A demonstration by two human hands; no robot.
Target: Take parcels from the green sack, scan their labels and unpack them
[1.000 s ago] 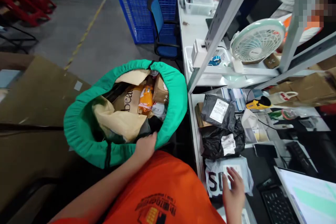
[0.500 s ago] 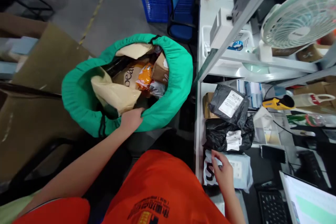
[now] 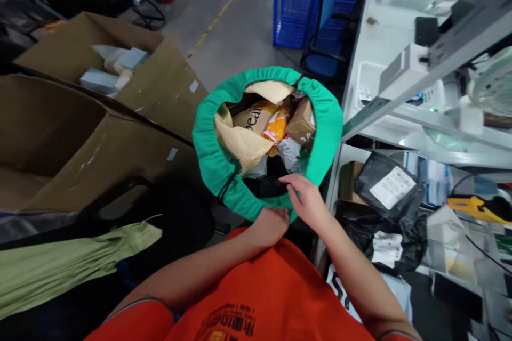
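In front of me stands a round green cloth bag (image 3: pixel 328 122) with a gathered elastic rim and black cord ties. Inside lie a beige padded mailer (image 3: pixel 244 144), an orange packet (image 3: pixel 276 125), a small brown box (image 3: pixel 302 122) and a dark parcel (image 3: pixel 266 184), partly hidden. My left hand (image 3: pixel 272 226) is closed on the near rim of the bag. Just right of it, my right hand (image 3: pixel 306 200) reaches over the near rim, thumb and index finger slightly apart, fingertips by the dark parcel. No item shows in my right hand.
Large open cartons (image 3: pixel 140 133) stand at the left. On the right bench are black-wrapped parcels (image 3: pixel 388 181), a grey mailer (image 3: pixel 394 287) and a yellow-and-black handheld device (image 3: pixel 476 208). A metal shelf post (image 3: pixel 416 85) rises there. Blue crates (image 3: pixel 294 5) and a chair (image 3: pixel 326 58) stand beyond.
My right hand has moved from the grey mailer on the bench to the bag's near rim. My left hand still grips the rim. The bag sits closer to me, and the view has shifted left.
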